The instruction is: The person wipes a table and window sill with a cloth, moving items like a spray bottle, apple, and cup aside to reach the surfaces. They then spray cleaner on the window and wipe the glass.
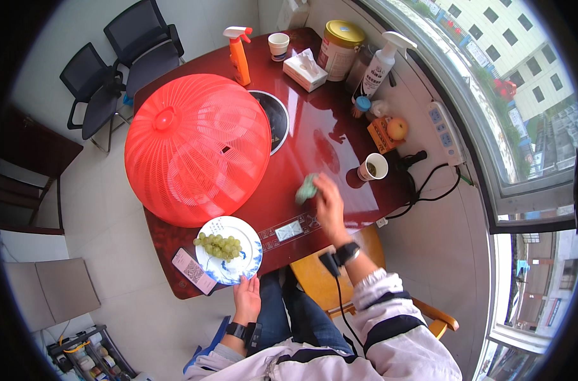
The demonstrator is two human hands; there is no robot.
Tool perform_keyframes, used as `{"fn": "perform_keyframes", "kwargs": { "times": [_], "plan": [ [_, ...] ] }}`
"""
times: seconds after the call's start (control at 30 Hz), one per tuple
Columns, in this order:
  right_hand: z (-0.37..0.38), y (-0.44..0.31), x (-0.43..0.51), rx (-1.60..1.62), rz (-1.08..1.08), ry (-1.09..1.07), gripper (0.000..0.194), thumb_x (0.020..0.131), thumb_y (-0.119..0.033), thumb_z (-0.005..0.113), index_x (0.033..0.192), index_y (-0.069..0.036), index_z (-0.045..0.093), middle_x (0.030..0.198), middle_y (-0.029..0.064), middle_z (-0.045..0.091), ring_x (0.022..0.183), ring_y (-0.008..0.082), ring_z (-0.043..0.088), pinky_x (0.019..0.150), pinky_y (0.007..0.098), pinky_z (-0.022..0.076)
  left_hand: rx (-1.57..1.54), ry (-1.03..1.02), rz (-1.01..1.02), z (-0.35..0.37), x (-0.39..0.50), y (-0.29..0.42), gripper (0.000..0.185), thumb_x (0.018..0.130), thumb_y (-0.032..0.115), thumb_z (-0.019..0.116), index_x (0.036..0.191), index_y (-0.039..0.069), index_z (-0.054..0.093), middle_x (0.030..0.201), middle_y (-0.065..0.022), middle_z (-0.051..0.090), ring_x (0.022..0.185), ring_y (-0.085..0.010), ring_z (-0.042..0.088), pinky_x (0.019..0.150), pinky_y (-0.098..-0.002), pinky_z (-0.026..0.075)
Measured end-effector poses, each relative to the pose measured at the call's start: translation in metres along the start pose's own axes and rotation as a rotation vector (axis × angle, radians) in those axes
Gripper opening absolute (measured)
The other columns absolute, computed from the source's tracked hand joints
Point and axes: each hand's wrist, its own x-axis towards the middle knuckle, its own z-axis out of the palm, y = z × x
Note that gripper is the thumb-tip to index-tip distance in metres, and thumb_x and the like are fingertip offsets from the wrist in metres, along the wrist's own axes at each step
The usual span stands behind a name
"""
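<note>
My left hand (247,295) grips the near rim of a white plate with blue painted decoration (250,233). A bunch of green grapes (219,246) lies on the plate, which sits at the front left of the glossy dark red table (289,214). In the fingers of my right hand (331,209) is a crumpled green cloth (307,189), at or just above the tabletop; contact cannot be made out. Left of the cloth stands a large red mesh food cover (198,152). A phone (193,271) showing a printed-type code lies partly beside the plate.
A paper cup (372,167) stands right of my right hand. Along the back are an orange spray bottle (239,57), a tissue box (305,70), a tin (339,50) and a white spray bottle (377,71). The cover partly hides a round black hob (277,119). A wooden chair (317,276) is below.
</note>
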Motion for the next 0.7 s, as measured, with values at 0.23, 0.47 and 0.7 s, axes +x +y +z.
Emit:
{"fn": "perform_keyframes", "kwargs": {
  "times": [0.23, 0.47, 0.7],
  "plan": [
    [0.079, 0.071, 0.09, -0.525, 0.119, -0.029, 0.035, 0.097, -0.015, 0.058, 0.13, -0.006, 0.063, 0.149, 0.0228, 0.047, 0.136, 0.0448, 0.045, 0.117, 0.0503, 0.0346, 0.018, -0.01, 0.0, 0.007, 0.004, -0.011, 0.028, 0.103, 0.017, 0.06, 0.129, 0.011, 0.052, 0.121, -0.0048, 0.064, 0.105, -0.0198, 0.065, 0.093, -0.0318, 0.054],
    [0.079, 0.012, 0.003, -0.238, -0.16, -0.394, 0.02, 0.089, -0.007, 0.064, 0.108, -0.009, 0.069, 0.128, 0.01, 0.065, 0.129, 0.0322, 0.056, 0.114, 0.0487, 0.0416, 0.026, 0.048, 0.034, -0.007, -0.005, -0.005, 0.029, 0.102, 0.015, 0.061, 0.13, 0.013, 0.052, 0.117, -0.0049, 0.065, 0.101, -0.0196, 0.066, 0.087, -0.0304, 0.054],
    [-0.05, 0.011, -0.095, -0.24, -0.221, -0.612, 0.03, 0.08, 0.004, 0.062, 0.105, -0.012, 0.068, 0.127, 0.0046, 0.066, 0.131, 0.0267, 0.056, 0.113, 0.0462, 0.0439, 0.23, -0.037, -0.063, -0.002, -0.012, -0.013, 0.034, 0.101, 0.012, 0.061, 0.133, 0.012, 0.052, 0.12, -0.0064, 0.066, 0.099, -0.0206, 0.068, 0.083, -0.0315, 0.055]
  ]
}}
